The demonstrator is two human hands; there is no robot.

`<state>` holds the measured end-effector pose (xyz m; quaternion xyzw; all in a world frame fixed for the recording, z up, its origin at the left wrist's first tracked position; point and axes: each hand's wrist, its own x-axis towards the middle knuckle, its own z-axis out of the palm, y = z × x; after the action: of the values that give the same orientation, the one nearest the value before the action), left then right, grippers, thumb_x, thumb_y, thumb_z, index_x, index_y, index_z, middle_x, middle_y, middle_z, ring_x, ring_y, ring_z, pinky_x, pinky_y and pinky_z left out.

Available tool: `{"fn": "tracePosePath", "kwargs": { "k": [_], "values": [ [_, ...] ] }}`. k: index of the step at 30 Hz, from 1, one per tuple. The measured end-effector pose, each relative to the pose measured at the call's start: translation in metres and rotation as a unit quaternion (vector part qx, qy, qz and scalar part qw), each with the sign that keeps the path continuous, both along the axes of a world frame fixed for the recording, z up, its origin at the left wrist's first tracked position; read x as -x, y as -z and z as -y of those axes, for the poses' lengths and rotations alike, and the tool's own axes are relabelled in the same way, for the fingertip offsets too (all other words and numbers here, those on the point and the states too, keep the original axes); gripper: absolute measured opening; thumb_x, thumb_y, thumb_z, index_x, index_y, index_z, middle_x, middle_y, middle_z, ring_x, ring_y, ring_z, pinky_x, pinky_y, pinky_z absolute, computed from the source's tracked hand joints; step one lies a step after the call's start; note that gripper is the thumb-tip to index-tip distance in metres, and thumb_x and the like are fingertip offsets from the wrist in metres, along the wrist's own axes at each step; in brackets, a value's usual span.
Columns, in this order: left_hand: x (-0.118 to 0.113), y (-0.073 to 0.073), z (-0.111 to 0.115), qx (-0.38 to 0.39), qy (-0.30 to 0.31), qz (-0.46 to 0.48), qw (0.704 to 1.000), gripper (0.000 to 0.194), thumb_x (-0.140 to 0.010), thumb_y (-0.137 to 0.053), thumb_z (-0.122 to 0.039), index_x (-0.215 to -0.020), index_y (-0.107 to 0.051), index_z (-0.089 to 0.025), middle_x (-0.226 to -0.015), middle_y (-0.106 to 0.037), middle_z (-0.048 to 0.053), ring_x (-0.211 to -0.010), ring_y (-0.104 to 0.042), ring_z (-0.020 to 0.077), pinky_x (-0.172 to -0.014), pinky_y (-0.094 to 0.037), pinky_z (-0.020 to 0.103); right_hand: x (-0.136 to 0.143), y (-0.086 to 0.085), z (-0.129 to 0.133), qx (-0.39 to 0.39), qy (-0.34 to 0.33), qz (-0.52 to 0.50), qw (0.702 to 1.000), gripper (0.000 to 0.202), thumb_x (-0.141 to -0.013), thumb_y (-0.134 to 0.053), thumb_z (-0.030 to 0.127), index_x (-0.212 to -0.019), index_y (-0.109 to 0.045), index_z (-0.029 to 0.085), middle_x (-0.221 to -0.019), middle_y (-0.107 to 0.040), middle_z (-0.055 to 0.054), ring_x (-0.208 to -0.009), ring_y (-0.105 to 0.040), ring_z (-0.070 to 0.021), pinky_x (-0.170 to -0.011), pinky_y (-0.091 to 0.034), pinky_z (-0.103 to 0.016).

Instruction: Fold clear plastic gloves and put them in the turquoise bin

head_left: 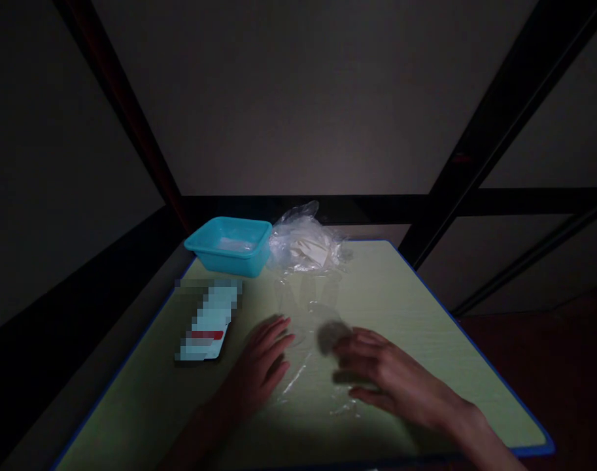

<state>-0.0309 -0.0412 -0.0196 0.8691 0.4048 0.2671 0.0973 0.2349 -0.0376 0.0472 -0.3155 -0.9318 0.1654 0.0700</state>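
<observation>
My left hand (266, 358) is over the near middle of the table, its fingers stretched out and slightly apart, with nothing seen in it. Facing it from the right, my right hand (384, 373) has its fingers curved and spread, and it looks free of any held thing. Thin clear plastic (297, 379) lies flat on the tabletop between the two hands; its outline shows only as bright creases. A dark round patch beside the right fingertips looks like a shadow, though I cannot be sure.
On a pale table (401, 307) with blue edging, a blue plastic basket (234, 263) stands at the back left. Beside it sits a crumpled clear bag (308, 245) with whitish contents. A blurred-out, phone-shaped item (210, 320) lies at left. Walls close in behind.
</observation>
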Motion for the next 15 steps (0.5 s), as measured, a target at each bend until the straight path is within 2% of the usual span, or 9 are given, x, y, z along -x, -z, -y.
{"fn": "tracePosePath", "kwargs": {
  "k": [2,5,8,11,13,15],
  "values": [
    [0.008,0.001,0.006,0.0,-0.013,0.04,0.999,0.029,-0.088,-0.041,-0.013,-0.112,-0.056,-0.019,-0.129,-0.052,0.01,-0.123,-0.044,0.0226,-0.1,-0.04,0.041,-0.002,0.001,0.021,-0.002,0.012,-0.003,1.0,0.01,-0.078,-0.065,0.026,-0.085,-0.066,0.02,-0.104,-0.063,-0.004,-0.1,-0.056,-0.0219,-0.091,-0.042,-0.037],
    [0.017,0.0,0.015,0.009,-0.026,0.054,0.998,0.024,-0.088,-0.042,-0.013,-0.104,-0.058,-0.02,-0.122,-0.057,0.009,-0.115,-0.051,0.0214,-0.096,-0.045,0.037,0.001,0.014,0.037,-0.034,0.025,0.009,0.999,0.003,-0.077,-0.062,0.017,-0.078,-0.064,0.018,-0.086,-0.063,-0.004,-0.085,-0.057,-0.021,-0.081,-0.045,-0.036],
    [0.019,-0.002,0.022,0.018,-0.027,0.047,0.998,0.024,-0.087,-0.043,-0.014,-0.103,-0.059,-0.02,-0.12,-0.058,0.008,-0.112,-0.053,0.0212,-0.094,-0.046,0.036,0.007,0.023,0.036,-0.059,0.026,0.023,0.998,0.012,-0.078,-0.055,0.008,-0.081,-0.063,0.016,-0.084,-0.063,-0.005,-0.084,-0.056,-0.0209,-0.08,-0.044,-0.036],
    [0.019,-0.002,0.026,0.03,-0.011,0.028,0.999,0.025,-0.086,-0.046,-0.016,-0.108,-0.057,-0.021,-0.125,-0.056,0.008,-0.116,-0.05,0.0225,-0.097,-0.044,0.038,0.009,0.022,0.031,-0.044,0.025,0.023,0.998,0.015,-0.077,-0.051,0.005,-0.078,-0.062,0.016,-0.085,-0.062,-0.005,-0.084,-0.056,-0.0212,-0.079,-0.043,-0.037],
    [0.021,-0.003,0.029,0.044,0.01,0.006,0.999,0.033,-0.085,-0.054,-0.022,-0.117,-0.053,-0.022,-0.13,-0.052,0.009,-0.121,-0.046,0.0246,-0.099,-0.042,0.04,0.008,0.016,0.027,-0.01,0.041,0.005,0.999,0.016,-0.074,-0.05,0.003,-0.074,-0.06,0.016,-0.081,-0.061,-0.005,-0.082,-0.055,-0.0203,-0.077,-0.044,-0.035],
    [0.023,-0.004,0.032,0.06,0.032,-0.015,0.998,0.051,-0.08,-0.063,-0.033,-0.127,-0.045,-0.024,-0.135,-0.046,0.01,-0.124,-0.042,0.0273,-0.1,-0.04,0.042,0.004,0.01,0.025,0.03,0.064,-0.025,0.997,0.019,-0.069,-0.048,0.001,-0.072,-0.058,0.017,-0.079,-0.06,-0.003,-0.081,-0.055,-0.0189,-0.076,-0.044,-0.034]
  ]
}}
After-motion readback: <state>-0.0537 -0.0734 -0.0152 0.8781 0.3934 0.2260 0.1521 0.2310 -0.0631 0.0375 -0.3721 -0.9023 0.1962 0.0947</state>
